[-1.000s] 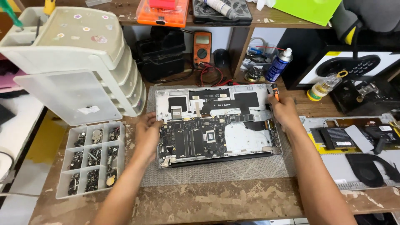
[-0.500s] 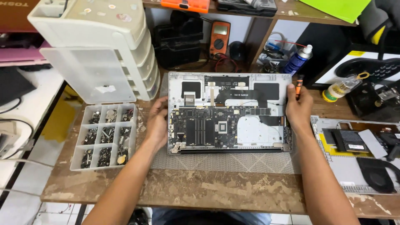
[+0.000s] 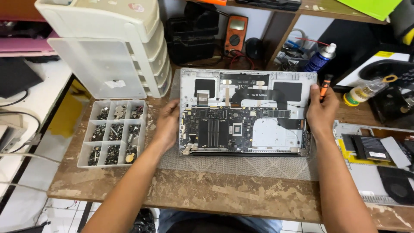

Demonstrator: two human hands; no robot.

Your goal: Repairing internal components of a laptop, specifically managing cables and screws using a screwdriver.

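An opened silver laptop base (image 3: pixel 246 113) lies flat on a grey mat (image 3: pixel 241 165), its dark circuit board and black cables exposed. My left hand (image 3: pixel 167 123) grips the laptop's left edge. My right hand (image 3: pixel 321 111) rests against the right edge and also holds a small screwdriver (image 3: pixel 325 83) with an orange and black handle, pointing up.
A clear compartment tray of screws (image 3: pixel 113 133) sits left of the laptop, behind it a white drawer unit (image 3: pixel 112 47). A multimeter (image 3: pixel 235 34), spray can (image 3: pixel 320 58) and small bottle (image 3: pixel 361 91) stand at the back. Another dismantled device (image 3: pixel 379 155) lies at right.
The view has shifted and the laptop now sits squarer on the mat. Both hands stay on its left and right edges, the right one still holding the screwdriver.
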